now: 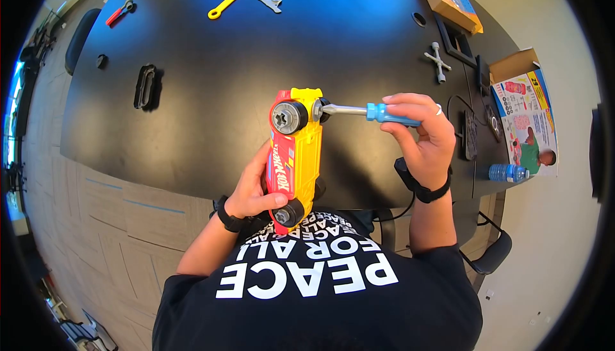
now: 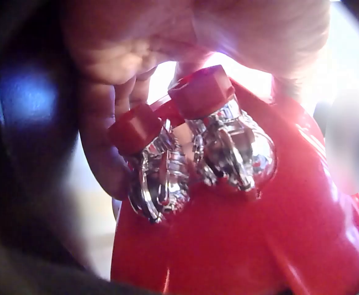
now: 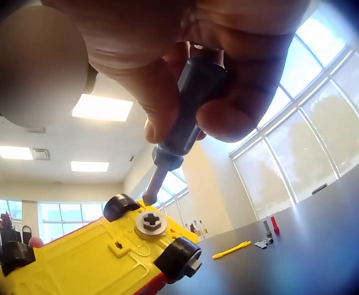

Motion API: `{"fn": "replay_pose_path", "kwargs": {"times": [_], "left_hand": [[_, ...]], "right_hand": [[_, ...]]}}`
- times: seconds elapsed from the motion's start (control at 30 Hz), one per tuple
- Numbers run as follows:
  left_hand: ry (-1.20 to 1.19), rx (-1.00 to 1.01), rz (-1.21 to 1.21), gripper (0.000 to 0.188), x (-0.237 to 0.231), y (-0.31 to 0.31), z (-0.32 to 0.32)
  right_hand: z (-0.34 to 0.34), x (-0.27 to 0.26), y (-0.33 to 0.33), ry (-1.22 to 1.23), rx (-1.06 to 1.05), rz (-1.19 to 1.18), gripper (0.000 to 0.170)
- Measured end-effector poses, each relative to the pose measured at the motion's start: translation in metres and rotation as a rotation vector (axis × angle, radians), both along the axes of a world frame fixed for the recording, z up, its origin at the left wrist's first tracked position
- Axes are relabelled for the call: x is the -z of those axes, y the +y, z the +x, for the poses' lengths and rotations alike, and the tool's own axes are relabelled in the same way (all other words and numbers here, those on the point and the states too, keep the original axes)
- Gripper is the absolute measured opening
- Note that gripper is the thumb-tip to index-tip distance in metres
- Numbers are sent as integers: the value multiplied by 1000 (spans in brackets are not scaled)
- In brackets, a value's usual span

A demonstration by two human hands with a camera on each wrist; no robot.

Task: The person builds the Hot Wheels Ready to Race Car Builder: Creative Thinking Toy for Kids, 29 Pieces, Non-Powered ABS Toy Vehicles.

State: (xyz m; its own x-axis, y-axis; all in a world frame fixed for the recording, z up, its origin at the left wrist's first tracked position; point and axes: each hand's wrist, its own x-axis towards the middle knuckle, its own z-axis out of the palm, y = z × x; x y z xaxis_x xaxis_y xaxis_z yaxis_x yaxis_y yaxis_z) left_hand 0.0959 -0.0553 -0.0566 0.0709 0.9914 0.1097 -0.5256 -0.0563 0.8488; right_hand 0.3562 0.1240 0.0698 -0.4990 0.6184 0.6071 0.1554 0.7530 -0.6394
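A red and yellow toy car (image 1: pixel 300 152) is tilted up on its side, its yellow underside (image 3: pixel 99 246) toward the right hand. The left hand (image 1: pixel 255 187) grips its lower end, thumb near a black wheel. In the left wrist view the palm and fingers (image 2: pixel 124 117) lie around the red body (image 2: pixel 241 227) beside chrome engine parts (image 2: pixel 228 147). The right hand (image 1: pixel 419 136) pinches the blue screwdriver (image 1: pixel 384 113) by its handle. Its metal shaft reaches the grey round screw (image 1: pixel 317 110) in the head view; in the right wrist view the tip is beside the grey screw (image 3: pixel 150 224).
On the dark table (image 1: pixel 211 139) lie a yellow wrench (image 1: pixel 227 3), a grey part (image 1: pixel 271 3), a grey cross wrench (image 1: pixel 438 62), a black frame-like part (image 1: pixel 146 87) and a red-handled tool (image 1: pixel 120 12). Boxes (image 1: pixel 525 110) and a water bottle (image 1: pixel 508 172) are at the right.
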Motion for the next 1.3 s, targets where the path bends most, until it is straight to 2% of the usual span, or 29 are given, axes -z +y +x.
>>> {"fn": "replay_pose_path", "kwargs": {"times": [0.13,0.2,0.23,0.3,0.33,0.4,0.43,0.57,0.63,0.7,0.77,0.8,0.83,0.87,0.9,0.93,0.97,1.1,1.2,1.27,1.3], "left_hand": [[29,36,9,121,3,1,-2],[37,36,0,122,7,0,-2],[52,25,27,122,11,0,-1],[68,12,58,122,11,-1,-1],[49,15,26,122,7,0,-1],[30,9,-6,122,7,-1,-1],[33,3,2,122,10,-1,-1],[34,22,16,121,9,0,-1],[43,28,11,123,7,1,-1],[51,24,3,125,7,1,-2],[-27,33,-10,138,11,1,1],[-26,36,-10,138,15,0,1],[-21,88,19,147,21,0,0],[-17,137,49,155,23,1,-1],[-15,136,51,155,22,0,-2],[40,154,58,160,19,-1,-4],[95,172,63,166,17,-2,-5],[237,194,137,166,19,-4,-9],[330,206,204,167,-2,-6,-10],[490,39,180,165,-26,-8,-8],[553,-22,181,160,-45,-8,-12]], "right_hand": [[-3,1,-4,-72,-8,41,26],[1,-4,-5,-224,50,93,26],[1,-2,-5,-223,47,94,26],[-1,2,-8,-272,177,-253,31],[-3,-3,-12,-272,172,-249,31],[-10,-17,-19,-224,123,-205,43],[-7,-9,-16,-173,72,-206,55],[-4,-2,-12,-238,110,-279,54],[-17,-12,-19,-236,164,-103,46],[-14,-5,-20,-240,151,-80,45],[-6,2,-17,-244,141,-59,43],[1,5,-14,-330,106,-153,43],[5,5,-12,-415,72,-247,43],[0,-3,-15,-414,74,-245,43],[-9,-19,-22,-394,77,-124,40],[-14,-28,-25,-373,78,-4,38],[-12,-23,-25,-371,76,-3,38],[0,-14,-25,-326,-5,-60,38],[7,-18,-26,-341,-29,-102,35],[16,-16,-24,-343,-37,-92,34],[24,-6,-20,-301,56,-110,31]]}}
